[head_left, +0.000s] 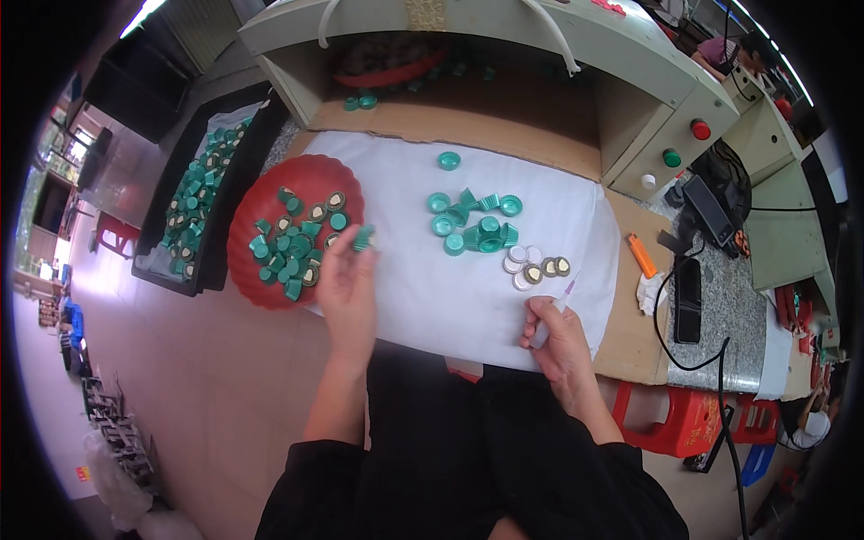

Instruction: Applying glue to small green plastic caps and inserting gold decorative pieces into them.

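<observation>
A: Head view: the left hand (346, 283) is up, thumb and fingertips pinched on a green cap (364, 238) just beside the red scalloped dish (256, 193).

B: And the right hand (562, 340) curls round a pale applicator (560, 304), purple tip pointing up and away!

A: Where's the danger?

B: That cap sits right at the fingertips; a loose pinch could drop it. And a squeeze too hard might make the tip drip, if the barrel holds liquid; I can't tell.

A: Round discs (534, 274) lie close by, too; a careless knuckle could scatter them.

B: Underneath, a white sheet (405, 301), loose green caps (490, 243) across its middle.

A: Out right, an orange cutter (643, 256) and a dark phone (688, 301); left, a black tray (166, 282) of caps above a pale floor (261, 387).
</observation>
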Tool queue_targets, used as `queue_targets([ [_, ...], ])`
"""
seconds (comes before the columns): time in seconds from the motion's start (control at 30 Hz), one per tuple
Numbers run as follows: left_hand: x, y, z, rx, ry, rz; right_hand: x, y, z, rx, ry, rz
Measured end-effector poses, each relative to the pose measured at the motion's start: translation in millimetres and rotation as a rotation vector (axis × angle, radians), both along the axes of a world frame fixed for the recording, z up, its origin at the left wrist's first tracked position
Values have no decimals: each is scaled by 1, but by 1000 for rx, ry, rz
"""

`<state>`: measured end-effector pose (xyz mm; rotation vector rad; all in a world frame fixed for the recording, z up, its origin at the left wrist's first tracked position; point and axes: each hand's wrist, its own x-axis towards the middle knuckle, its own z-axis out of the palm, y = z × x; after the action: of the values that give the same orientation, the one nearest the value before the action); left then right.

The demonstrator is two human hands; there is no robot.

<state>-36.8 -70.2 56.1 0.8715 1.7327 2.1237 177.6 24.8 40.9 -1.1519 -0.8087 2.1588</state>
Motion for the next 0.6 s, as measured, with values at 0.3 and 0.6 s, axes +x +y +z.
queue_targets([
  [0.3, 6, 24, -14, -399, 444, -130, -5, -3, 1, 24, -7, 21],
  [0.6, 9, 45, -39, -456, 268, -184, -4, -9, 8, 54, 120, 11],
])
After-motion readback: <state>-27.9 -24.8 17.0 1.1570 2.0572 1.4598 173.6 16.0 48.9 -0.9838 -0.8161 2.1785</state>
